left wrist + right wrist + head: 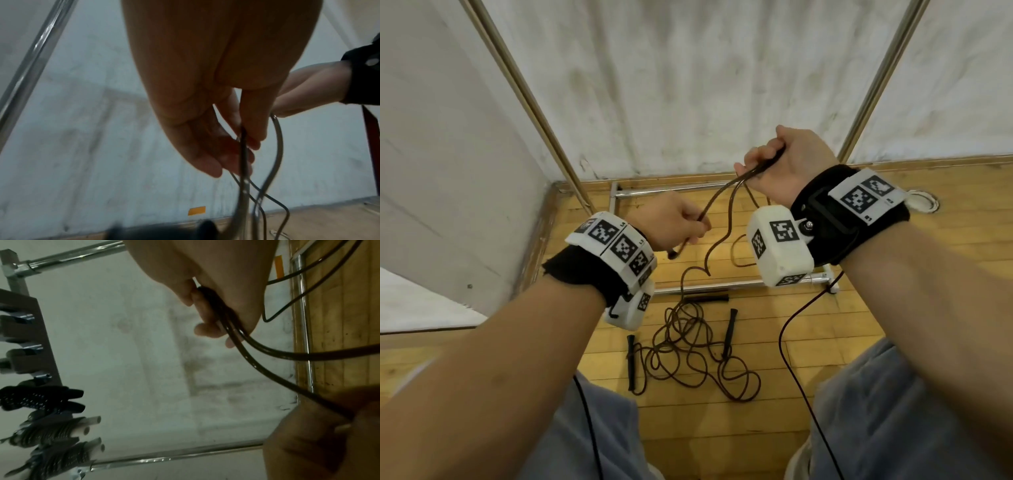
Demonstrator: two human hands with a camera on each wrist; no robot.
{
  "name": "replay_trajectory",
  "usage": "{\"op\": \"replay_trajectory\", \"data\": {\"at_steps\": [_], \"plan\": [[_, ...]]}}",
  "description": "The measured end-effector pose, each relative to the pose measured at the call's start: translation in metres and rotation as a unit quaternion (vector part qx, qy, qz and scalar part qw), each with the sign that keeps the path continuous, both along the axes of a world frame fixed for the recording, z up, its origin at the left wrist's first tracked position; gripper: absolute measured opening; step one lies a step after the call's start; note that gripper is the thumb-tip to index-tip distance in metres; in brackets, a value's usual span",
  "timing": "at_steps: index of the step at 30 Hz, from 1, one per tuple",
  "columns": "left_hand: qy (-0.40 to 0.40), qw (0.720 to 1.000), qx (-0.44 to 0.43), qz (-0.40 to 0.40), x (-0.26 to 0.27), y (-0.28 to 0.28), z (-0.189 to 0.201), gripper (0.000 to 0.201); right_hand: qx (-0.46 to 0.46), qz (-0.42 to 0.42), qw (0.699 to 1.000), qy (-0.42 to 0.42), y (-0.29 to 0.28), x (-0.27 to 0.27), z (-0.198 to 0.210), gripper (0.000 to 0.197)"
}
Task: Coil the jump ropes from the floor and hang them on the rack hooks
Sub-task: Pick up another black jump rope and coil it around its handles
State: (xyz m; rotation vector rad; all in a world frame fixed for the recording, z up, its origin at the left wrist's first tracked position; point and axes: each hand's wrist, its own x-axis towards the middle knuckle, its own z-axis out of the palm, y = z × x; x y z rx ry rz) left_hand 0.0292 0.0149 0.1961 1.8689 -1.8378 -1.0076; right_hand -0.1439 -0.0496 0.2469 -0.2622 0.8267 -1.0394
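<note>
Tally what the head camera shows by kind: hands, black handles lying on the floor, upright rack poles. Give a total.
Hands gripping the jump rope: 2, left hand and right hand
Black handles on the floor: 3
Upright rack poles: 2
Total: 7

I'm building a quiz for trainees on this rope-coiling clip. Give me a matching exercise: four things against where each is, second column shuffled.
Things:
1. right hand
2. left hand
3. tangled jump ropes
4. black handle

Places or states:
A. lying on the wooden floor, left of the tangle
B. holding rope loops, the higher hand
C. heaped on the floor between the knees
D. pinching one strand, the lower hand

Pairs: 1-B, 2-D, 3-C, 4-A
</note>
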Motion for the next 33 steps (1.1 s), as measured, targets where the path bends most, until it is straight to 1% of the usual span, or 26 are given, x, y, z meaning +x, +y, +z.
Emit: {"op": "replay_trajectory", "data": {"at_steps": [1,2,4,5,6,8,9,11,14,15,16,17,18,20,22,23,24,26,28,30,32,33], "plan": [[0.005,1.000,0.003,-0.009,-0.003,0.000,0.000,0.013,-0.004,0.001,1.000,-0.014,0.001,0.002,0.000,0.037],[0.023,1.000,0.010,-0.011,-0.006,0.000,0.001,0.020,-0.009,0.004,1.000,-0.024,0.002,0.004,0.000,0.037],[0.097,0.995,0.032,-0.003,-0.011,0.001,0.004,0.037,-0.025,0.014,0.999,-0.041,0.005,0.008,0.002,0.037],[0.118,0.992,0.040,-0.001,-0.014,0.001,0.004,0.039,-0.035,0.019,0.998,-0.050,0.007,0.009,0.004,0.037],[0.115,0.992,0.042,-0.003,-0.017,0.002,0.004,0.033,-0.044,0.022,0.997,-0.056,0.008,0.009,0.006,0.037],[0.065,0.997,0.040,-0.008,-0.021,0.004,0.002,0.010,-0.064,0.023,0.996,-0.054,0.008,0.007,0.011,0.037],[0.043,0.998,0.036,-0.012,-0.022,0.004,0.001,0.006,-0.071,0.021,0.996,-0.050,0.008,0.005,0.014,0.037],[0.028,0.999,0.034,-0.027,-0.023,0.003,-0.001,0.009,-0.077,0.009,0.996,-0.047,0.006,0.002,0.018,0.037],[0.045,0.996,0.054,-0.052,-0.024,0.005,0.001,0.015,-0.072,-0.019,0.996,-0.046,0.003,-0.003,0.022,0.036],[0.042,0.997,0.048,-0.053,-0.024,0.006,-0.001,0.012,-0.070,-0.023,0.996,-0.047,0.003,-0.004,0.022,0.035],[0.035,0.998,0.032,-0.048,-0.025,0.006,-0.002,0.005,-0.069,-0.024,0.996,-0.050,0.003,-0.005,0.021,0.035],[0.027,0.999,0.011,-0.039,-0.024,0.006,-0.003,0.004,-0.069,-0.021,0.996,-0.052,0.003,-0.005,0.020,0.035],[0.024,0.999,-0.009,-0.026,-0.024,0.007,-0.005,0.011,-0.071,-0.015,0.996,-0.052,0.004,-0.004,0.018,0.035],[0.031,0.999,-0.022,0.000,-0.022,0.006,-0.007,0.018,-0.081,0.007,0.996,-0.024,0.008,-0.001,0.011,0.034],[0.041,0.999,-0.006,-0.008,-0.018,0.005,-0.005,0.013,-0.094,0.031,0.995,0.027,0.012,0.002,0.004,0.034],[0.050,0.998,0.011,-0.026,-0.017,0.005,-0.004,0.012,-0.094,0.031,0.994,0.037,0.013,0.004,0.001,0.034],[0.058,0.997,0.026,-0.044,-0.016,0.005,-0.004,0.016,-0.087,0.021,0.996,0.029,0.013,0.004,0.000,0.034],[0.057,0.995,0.049,-0.068,-0.020,0.007,-0.006,0.019,-0.063,-0.009,0.998,-0.018,0.013,0.002,0.001,0.035],[0.048,0.996,0.046,-0.065,-0.027,0.009,-0.010,0.025,-0.042,-0.031,0.997,-0.060,0.010,-0.002,0.003,0.036],[0.053,0.997,0.030,-0.043,-0.032,0.009,-0.015,0.011,-0.027,-0.042,0.995,-0.089,0.010,-0.003,0.005,0.037],[0.052,0.998,0.012,-0.039,-0.034,0.009,-0.018,0.025,-0.021,-0.046,0.994,-0.092,0.008,-0.004,0.006,0.037],[0.034,0.999,0.006,-0.038,-0.034,0.008,-0.022,0.030,-0.021,-0.048,0.995,-0.085,0.007,-0.005,0.005,0.037]]}}
